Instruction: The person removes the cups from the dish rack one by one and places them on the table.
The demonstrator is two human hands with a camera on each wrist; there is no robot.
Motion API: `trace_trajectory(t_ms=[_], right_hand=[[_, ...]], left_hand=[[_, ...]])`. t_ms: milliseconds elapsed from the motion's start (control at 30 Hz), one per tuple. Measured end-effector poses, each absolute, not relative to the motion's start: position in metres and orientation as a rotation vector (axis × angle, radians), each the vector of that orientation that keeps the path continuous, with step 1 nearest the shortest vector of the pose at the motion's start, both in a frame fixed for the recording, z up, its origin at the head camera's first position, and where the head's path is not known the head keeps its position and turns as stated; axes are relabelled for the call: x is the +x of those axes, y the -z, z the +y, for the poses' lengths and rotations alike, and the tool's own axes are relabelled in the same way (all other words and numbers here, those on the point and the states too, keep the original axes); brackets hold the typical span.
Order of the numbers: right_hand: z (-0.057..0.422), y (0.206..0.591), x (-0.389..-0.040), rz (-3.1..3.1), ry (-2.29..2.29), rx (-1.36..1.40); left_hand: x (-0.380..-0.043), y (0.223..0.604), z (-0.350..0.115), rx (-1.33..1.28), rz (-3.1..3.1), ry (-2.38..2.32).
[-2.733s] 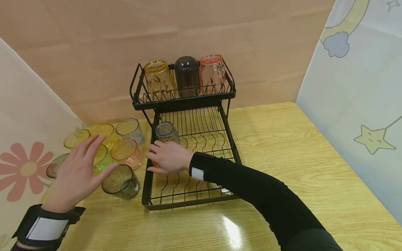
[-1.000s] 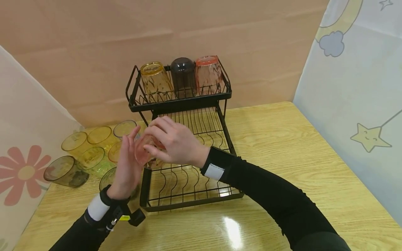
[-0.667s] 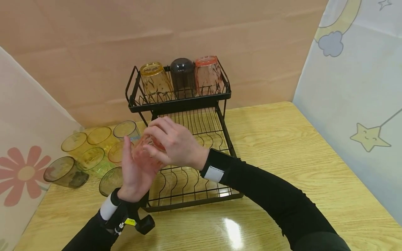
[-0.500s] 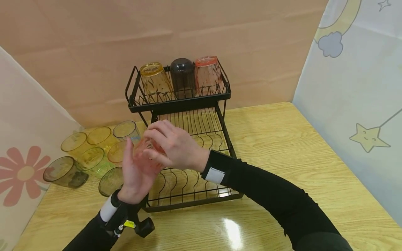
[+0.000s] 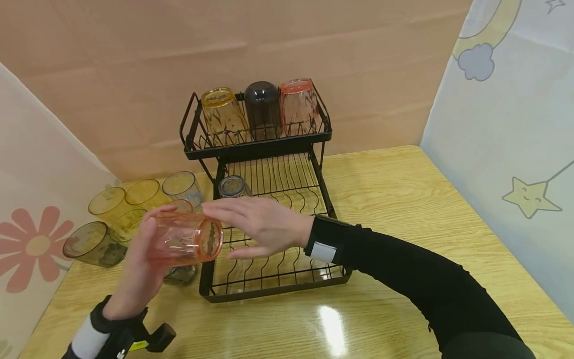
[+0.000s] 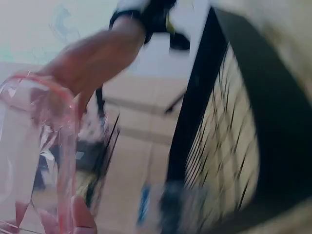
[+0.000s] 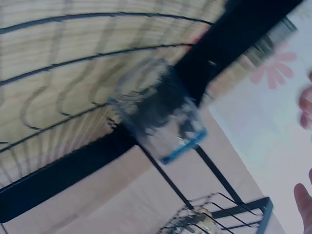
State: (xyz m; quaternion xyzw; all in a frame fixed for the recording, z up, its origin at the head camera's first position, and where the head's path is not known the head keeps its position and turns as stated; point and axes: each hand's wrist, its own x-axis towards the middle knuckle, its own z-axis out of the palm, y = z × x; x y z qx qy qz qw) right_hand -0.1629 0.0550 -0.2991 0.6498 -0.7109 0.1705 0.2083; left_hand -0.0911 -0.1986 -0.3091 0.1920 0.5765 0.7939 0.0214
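Observation:
My left hand (image 5: 136,264) holds a pink glass (image 5: 179,239) tipped on its side, its base facing right. In the left wrist view the clear pink wall of that glass (image 6: 66,151) fills the left side. My right hand (image 5: 264,227) has its fingers extended above the lower rack, fingertips right by the glass's base, nothing in its grasp. Behind it, a bluish glass (image 5: 233,187) stands upside down at the left of the black dish rack's lower tier (image 5: 278,291); the right wrist view shows this blue-rimmed glass (image 7: 161,114) close up, blurred.
Upside down on the rack's top tier (image 5: 260,149) are an amber glass (image 5: 224,117), a dark grey glass (image 5: 263,107) and a pink glass (image 5: 299,107). Several coloured glasses, including a smoky one (image 5: 94,244) and a blue-rimmed one (image 5: 183,187), stand upright on the table left of the rack.
The right hand lifted the pink glass from the lower tier and brought it to the left hand. Now the left hand has it, shifted left, and the right hand has let go.

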Motion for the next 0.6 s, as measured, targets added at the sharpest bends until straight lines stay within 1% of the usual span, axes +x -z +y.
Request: trace_trajectory(t_ms=[167,300,367,467,600], right_hand=[[0.063,0.314,-0.164,-2.110,-0.199,1.828],[0.065,0.326,-0.165,-2.139,-0.028,1.872],[0.065,0.330,-0.165,-2.134,0.014,1.887],[0.065,0.332,-0.166,-2.129,0.057,1.897],[0.068,0.333,-0.168,-2.149,0.063,1.901]], left_hand=[[-0.085,0.304,-0.231,0.738,2.017,-2.512],[-0.077,0.304,-0.255,0.736,2.288,-2.459],[-0.073,0.303,-0.266,0.653,2.506,-2.358],[-0.066,0.301,-0.279,0.409,2.892,-2.060],[-0.062,0.300,-0.293,0.153,3.129,-1.804]])
